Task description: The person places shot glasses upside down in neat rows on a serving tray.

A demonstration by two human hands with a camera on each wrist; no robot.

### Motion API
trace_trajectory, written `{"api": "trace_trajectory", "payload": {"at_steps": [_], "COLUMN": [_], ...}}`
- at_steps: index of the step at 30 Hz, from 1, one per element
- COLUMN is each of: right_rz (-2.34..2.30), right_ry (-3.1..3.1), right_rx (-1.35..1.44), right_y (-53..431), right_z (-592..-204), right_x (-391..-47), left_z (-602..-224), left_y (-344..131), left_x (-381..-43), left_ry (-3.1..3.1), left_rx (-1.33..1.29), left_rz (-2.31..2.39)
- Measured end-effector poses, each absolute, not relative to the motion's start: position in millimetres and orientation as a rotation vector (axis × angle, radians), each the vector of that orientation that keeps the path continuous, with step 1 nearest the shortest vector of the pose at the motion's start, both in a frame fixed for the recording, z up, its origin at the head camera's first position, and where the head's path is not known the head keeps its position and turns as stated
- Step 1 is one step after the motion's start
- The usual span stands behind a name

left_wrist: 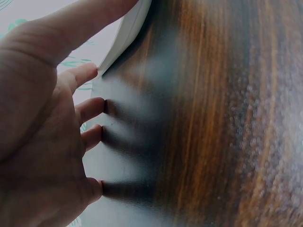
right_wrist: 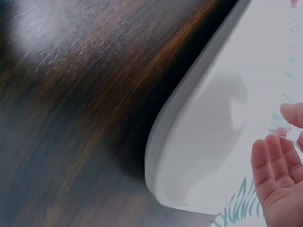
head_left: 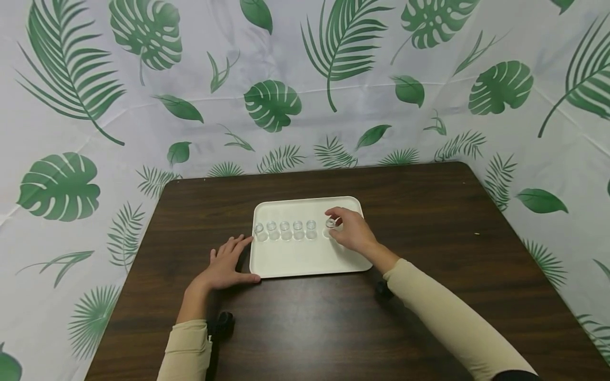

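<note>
On the table lies a white rectangular tray [head_left: 305, 262] with rounded corners. Several small clear glass jars [head_left: 285, 230] stand side by side in a row along it, from its left end toward the middle. To the right of that row, my right hand [head_left: 352, 230] pinches another clear jar [head_left: 331, 224] between thumb and fingers, over the tray's right part. The right wrist view catches only a piece of this jar [right_wrist: 292, 133] at the fingertips. With fingers spread, my left hand [head_left: 226, 269] rests at the tray's left edge, thumb at the near left corner and fingertips down on the table.
The dark wood-grain table [head_left: 305, 328] extends around the tray on all sides. Behind it and at both sides hangs a white cloth [head_left: 214, 127] printed with green leaves. A small pale speck [head_left: 477, 233] lies on the table at the right.
</note>
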State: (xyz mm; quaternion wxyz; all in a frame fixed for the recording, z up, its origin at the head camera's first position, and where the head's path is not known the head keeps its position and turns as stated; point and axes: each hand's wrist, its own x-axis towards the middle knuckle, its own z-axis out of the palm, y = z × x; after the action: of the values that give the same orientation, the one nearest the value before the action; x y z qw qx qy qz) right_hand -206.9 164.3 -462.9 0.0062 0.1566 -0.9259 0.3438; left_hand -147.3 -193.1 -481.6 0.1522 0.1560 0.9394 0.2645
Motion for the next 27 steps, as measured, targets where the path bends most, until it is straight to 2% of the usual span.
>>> {"api": "trace_trajectory", "payload": {"at_steps": [27], "right_rz": [1.116], "right_ry": [-2.863], "right_rx": [0.505], "right_y": [151], "right_z": [-471], "right_x": [-207], "left_z": [-482], "left_y": [-193], "left_x": [-147], "left_ry": [2.700], "left_rx": [0.443], "left_rz": [0.757]}}
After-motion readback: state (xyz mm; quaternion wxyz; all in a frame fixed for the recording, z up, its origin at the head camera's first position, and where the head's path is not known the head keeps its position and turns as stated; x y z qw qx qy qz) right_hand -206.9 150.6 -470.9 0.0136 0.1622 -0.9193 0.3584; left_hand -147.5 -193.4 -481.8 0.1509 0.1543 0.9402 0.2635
